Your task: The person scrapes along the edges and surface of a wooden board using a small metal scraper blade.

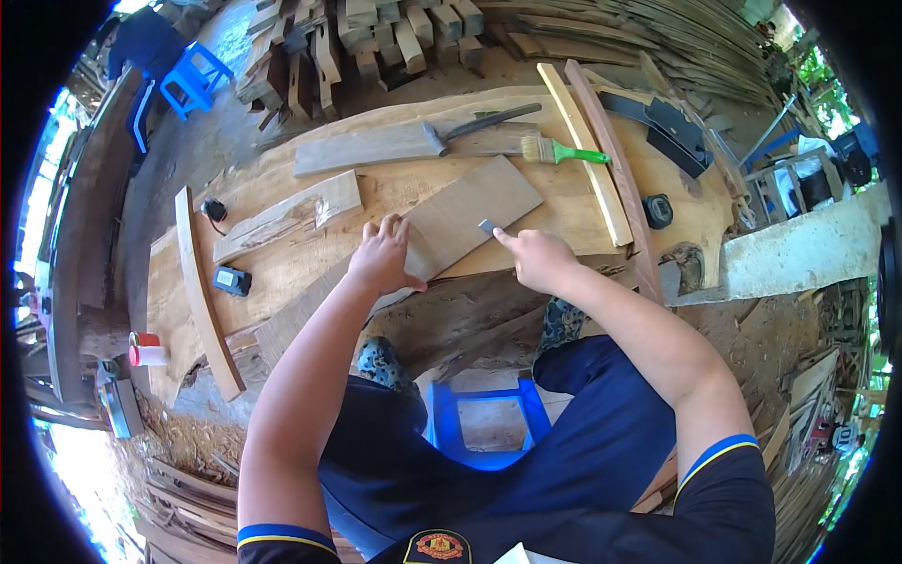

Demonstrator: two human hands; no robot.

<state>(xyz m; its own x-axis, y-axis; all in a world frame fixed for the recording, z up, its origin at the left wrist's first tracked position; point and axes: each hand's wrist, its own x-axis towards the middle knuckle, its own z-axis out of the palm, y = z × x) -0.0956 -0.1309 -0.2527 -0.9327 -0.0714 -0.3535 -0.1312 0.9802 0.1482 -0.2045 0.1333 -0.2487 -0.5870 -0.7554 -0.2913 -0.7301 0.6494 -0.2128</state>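
Note:
A long flat brown board (470, 211) lies slantwise across the wooden slab table. My left hand (383, 256) rests on the board's middle, fingers bent over its top and thumb at the near edge. Near the board's right part, my right hand (537, 258) is closed around a small tool with a flat metal tip (487, 227); the index finger points along it and the rest of the tool is hidden in the hand. The metal tip is over the board's near edge.
Beyond the board lie a hammer (435, 139), a green-handled brush (564, 151) and a grey plank (357, 150). Two long strips (587, 160) cross the slab (564, 211) at right. Black tape measures (232, 280) sit at left and right. A blue stool (449, 423) stands below.

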